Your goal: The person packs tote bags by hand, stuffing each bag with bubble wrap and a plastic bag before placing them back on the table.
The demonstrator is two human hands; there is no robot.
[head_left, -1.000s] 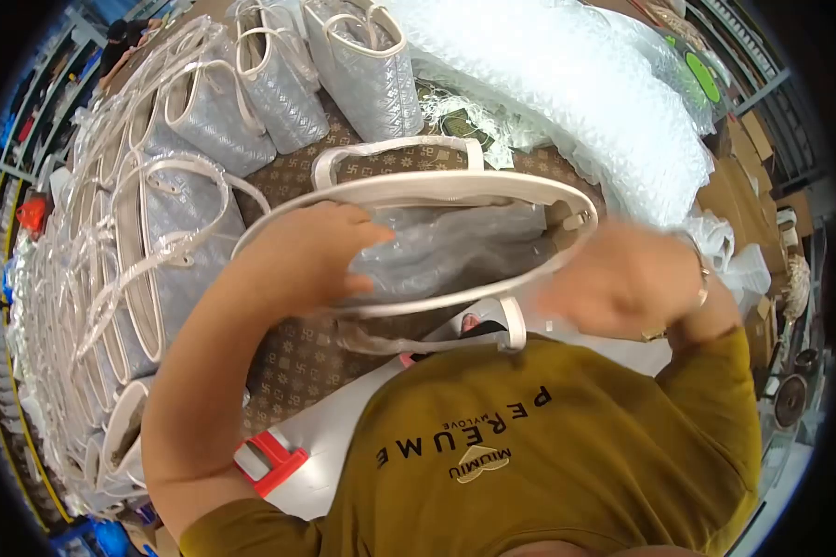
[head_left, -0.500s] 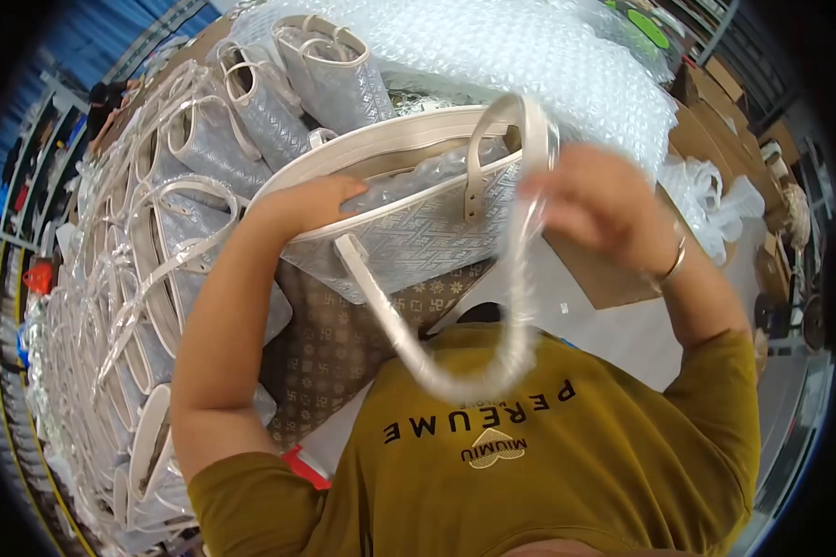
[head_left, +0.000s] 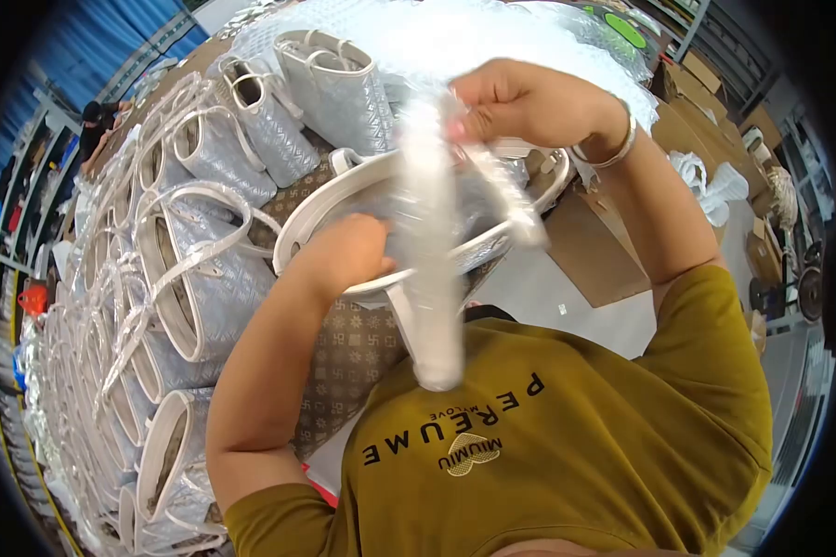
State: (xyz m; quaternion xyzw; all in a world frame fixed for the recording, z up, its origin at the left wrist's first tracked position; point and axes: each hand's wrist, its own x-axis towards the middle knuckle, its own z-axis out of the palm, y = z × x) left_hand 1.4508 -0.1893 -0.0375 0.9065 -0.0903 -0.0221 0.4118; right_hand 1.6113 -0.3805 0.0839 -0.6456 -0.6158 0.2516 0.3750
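A silvery-grey patterned handbag (head_left: 488, 252) with cream trim stands in front of me, its mouth facing up. My left hand (head_left: 351, 252) is closed at the near rim, with its fingers bent into the bag's mouth. Above the bag, my right hand (head_left: 515, 100) is closed in a pinch on the near handle (head_left: 437, 316), which is covered in clear plastic film and blurred by motion. The handle hangs in a loop toward my shirt. Part of the far handle (head_left: 506, 200) slants beside it. Clear plastic shows inside the bag.
Many similar bags (head_left: 195, 288) crowd the left of the brown patterned table (head_left: 344, 357), with more bags (head_left: 339, 88) behind. Bubble wrap (head_left: 418, 37) lies at the back. Cardboard (head_left: 599, 246) and white plastic bags (head_left: 711, 190) are at the right. Another person (head_left: 93, 135) is far left.
My right hand has moved up and left, drawing the handle with it. My left hand has shifted right and down into the bag's mouth. The bag has shifted slightly right.
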